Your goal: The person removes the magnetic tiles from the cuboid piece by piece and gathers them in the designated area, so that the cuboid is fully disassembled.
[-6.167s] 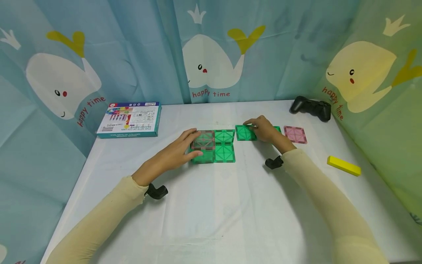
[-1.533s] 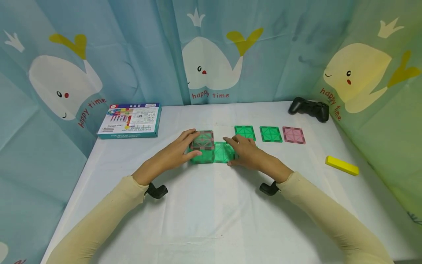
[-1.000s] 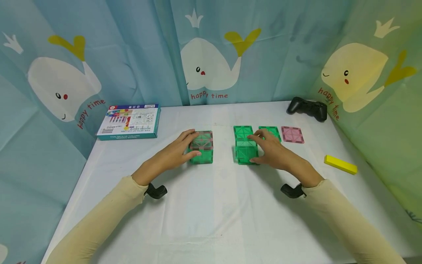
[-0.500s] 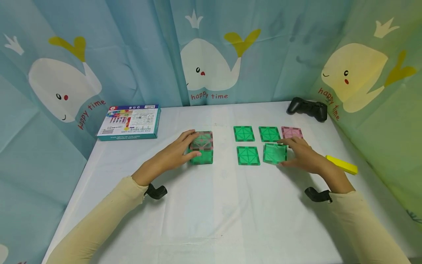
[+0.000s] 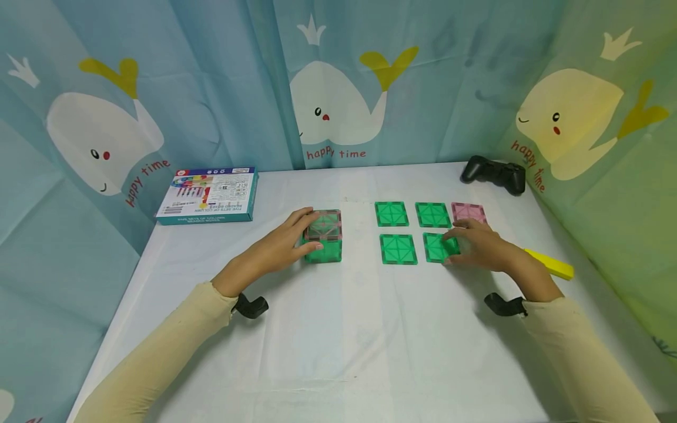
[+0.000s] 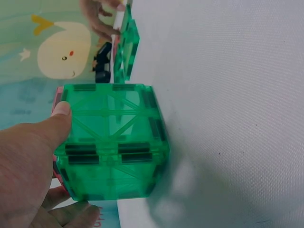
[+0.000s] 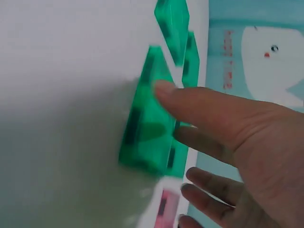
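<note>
My left hand grips a small box of magnetic tiles. Its upper tile is pink-framed and its sides are green; the left wrist view shows two green faces meeting at an edge, with the thumb on the near side and fingers beneath. My right hand is over a flat green magnetic tile, thumb and forefinger spread at its right side. In the right wrist view the thumb overlaps that tile and the other fingers are loosely bent.
Three more green tiles lie in a grid beside it. A pink tile is partly behind the right hand. Farther out are a yellow bar, a black game controller and a flat printed box. Curtains border the table.
Two green tiles beside the box came away and now lie to the right, near the back tiles. The right hand lowered the last one flat. The left hand stayed on the box.
</note>
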Demonstrator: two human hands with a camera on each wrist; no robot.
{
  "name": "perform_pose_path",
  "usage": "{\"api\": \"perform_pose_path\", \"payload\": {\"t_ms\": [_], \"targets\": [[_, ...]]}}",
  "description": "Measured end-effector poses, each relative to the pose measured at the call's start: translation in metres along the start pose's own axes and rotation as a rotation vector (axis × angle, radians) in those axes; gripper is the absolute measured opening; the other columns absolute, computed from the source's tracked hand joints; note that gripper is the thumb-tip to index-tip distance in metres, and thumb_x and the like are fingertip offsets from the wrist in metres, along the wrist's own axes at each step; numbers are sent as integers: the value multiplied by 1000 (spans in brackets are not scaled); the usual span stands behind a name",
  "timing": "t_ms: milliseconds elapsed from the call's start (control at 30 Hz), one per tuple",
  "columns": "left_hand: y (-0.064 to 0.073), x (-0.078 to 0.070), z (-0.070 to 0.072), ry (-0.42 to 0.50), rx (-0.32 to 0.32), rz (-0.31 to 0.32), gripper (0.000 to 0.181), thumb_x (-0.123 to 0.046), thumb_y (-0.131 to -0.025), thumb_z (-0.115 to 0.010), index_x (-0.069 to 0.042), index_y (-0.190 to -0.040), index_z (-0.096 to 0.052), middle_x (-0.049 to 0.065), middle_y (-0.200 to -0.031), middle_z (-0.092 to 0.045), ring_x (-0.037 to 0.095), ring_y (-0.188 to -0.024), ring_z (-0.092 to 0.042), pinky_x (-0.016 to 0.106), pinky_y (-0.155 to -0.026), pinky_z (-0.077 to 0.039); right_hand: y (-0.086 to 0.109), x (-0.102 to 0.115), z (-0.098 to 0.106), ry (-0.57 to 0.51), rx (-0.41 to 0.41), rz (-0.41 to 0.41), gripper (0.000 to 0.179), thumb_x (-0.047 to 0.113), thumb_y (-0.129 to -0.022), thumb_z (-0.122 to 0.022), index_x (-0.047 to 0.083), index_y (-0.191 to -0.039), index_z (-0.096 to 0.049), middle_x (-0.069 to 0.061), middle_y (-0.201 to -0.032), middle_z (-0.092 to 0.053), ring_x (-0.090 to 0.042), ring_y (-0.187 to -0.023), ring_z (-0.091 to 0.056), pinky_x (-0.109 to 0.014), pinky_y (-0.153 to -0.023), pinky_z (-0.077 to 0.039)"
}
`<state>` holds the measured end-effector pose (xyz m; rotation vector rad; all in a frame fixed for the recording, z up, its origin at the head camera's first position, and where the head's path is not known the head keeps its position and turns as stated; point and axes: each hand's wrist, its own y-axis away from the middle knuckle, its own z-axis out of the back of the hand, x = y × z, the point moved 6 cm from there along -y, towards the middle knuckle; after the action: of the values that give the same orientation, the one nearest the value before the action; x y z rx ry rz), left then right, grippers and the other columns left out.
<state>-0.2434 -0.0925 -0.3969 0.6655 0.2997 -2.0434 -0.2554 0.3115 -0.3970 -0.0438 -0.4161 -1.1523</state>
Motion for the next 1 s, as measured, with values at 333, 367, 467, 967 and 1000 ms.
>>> {"api": "perform_pose_path", "payload": {"t_ms": [333,367,467,967,1000], "targets": [[-1,2,-1,0,5,3,79,-51,-108,-56,-18,-170,-21,8,-177,-11,32,-161,-23,55,-125,-34,-39,69,-11,-173,-77,135,46,21,-110,-61,-6,-147,-55,-24,-127,-66,-40,-117,-64,-59,-96,-54],[-1,2,-1,-1,3,1,79,-51,-108,-56,-17,-170,-21,8,-177,-12,33,-161,-23,55,-124,-34,-44,77,-14,-198,-69,145,47,23,-111,-59,-5,-148,-53,-23,-125,-68,-38,-115,-65,-57,-95,-55],[-1,2,-1,-7,-2,-1,79,-51,-108,-56,-17,-170,-21,9,-176,-12,34,-160,-25,56,-123,-36,-58,101,-22,-255,-38,165,51,29,-113,-54,-1,-153,-48,-19,-123,-70,-35,-114,-67,-56,-95,-55],[-2,2,2,-11,-4,-12,78,-48,-108,-58,-15,-169,-24,11,-175,-16,35,-159,-29,56,-122,-37,-105,188,-36,-537,30,152,65,32,-114,-51,4,-167,-26,-16,-126,-68,-35,-115,-67,-49,-97,-53],[-2,2,2,-14,-6,-17,78,-48,-108,-58,-14,-169,-24,12,-175,-16,35,-159,-29,56,-122,-37,-106,190,-37,-550,33,153,65,31,-114,-51,3,-167,-26,-17,-126,-68,-36,-115,-66,-49,-96,-53]]}}
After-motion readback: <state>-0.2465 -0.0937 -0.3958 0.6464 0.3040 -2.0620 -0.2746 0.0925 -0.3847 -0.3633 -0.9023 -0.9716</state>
